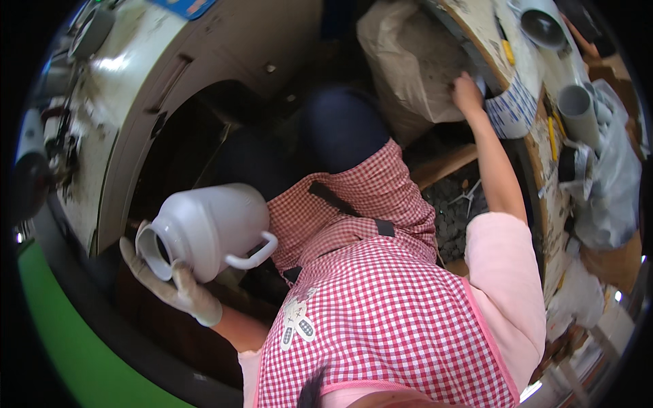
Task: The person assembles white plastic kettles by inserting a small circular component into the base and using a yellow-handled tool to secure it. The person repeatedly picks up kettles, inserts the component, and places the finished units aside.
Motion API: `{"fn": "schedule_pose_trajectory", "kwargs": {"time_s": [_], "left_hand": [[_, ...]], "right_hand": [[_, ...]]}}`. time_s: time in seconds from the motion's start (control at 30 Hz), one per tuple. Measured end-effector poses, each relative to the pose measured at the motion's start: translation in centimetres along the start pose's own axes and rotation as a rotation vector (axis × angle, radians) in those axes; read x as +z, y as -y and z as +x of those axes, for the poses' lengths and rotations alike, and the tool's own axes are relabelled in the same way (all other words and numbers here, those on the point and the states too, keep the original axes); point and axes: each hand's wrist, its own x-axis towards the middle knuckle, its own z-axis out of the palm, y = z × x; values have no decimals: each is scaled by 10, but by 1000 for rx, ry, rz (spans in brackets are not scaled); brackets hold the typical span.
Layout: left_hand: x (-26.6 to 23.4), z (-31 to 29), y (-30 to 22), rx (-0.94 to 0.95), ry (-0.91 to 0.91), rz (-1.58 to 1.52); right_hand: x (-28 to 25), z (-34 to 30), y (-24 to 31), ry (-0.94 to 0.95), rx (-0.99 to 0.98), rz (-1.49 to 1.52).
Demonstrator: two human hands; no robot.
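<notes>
My left hand point(173, 282), in a pale glove, grips a white plastic jug point(211, 221) by its neck. The jug lies tilted on its side, its open mouth toward the left and its loop handle toward my apron. At the upper right, my bare right hand point(468, 95) reaches to the edge of a big pale sack point(398, 61), beside the workbench. Its fingers are bent and partly hidden; a small greyish-blue thing shows next to them, too little of it to name. Close by, a blue-and-white patterned sheet point(511, 109) hangs over the bench edge.
Along the right, the worn bench point(541, 153) bears a grey cylinder point(577, 109), a white pipe-like piece point(541, 27), yellow-handled tools point(508, 53) and a clear plastic bag point(605, 183). A scuffed metal desk point(122, 129) stands at left. Dark pieces point(452, 224) lie below the bench.
</notes>
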Motion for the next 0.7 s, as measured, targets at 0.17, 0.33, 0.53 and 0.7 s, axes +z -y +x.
{"fn": "schedule_pose_trajectory", "kwargs": {"time_s": [0.17,0.33,0.53,0.7], "left_hand": [[2,-9,-15,62,98,-13],[19,-19,-26,307,237,-16],[22,-36,-43,479,277,126],[24,-44,-42,540,283,136]], "right_hand": [[-113,-39,74,72,-133,895],[-251,-120,214,420,-617,1787],[-301,-178,295,39,-1198,1117],[-293,-206,304,-132,-1120,686]]}}
